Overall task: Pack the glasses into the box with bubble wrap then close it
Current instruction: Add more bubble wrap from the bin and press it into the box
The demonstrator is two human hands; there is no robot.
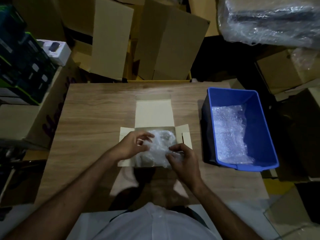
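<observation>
Your crumpled bundle of clear bubble wrap (158,146) sits inside the small open cream cardboard box (154,115), whose lid lies flat away from you and whose side flaps are spread out; a dark shape shows through the wrap, too blurred to make out. Your left hand (134,144) curls loosely over the box's left side, fingertips at the wrap, though a firm hold cannot be told. Your right hand (181,157) pinches the wrap at the box's near right corner. The box rests on a wood-grain table (97,118). Right of the box stands a blue plastic bin (258,122) holding more bubble wrap (230,132).
</observation>
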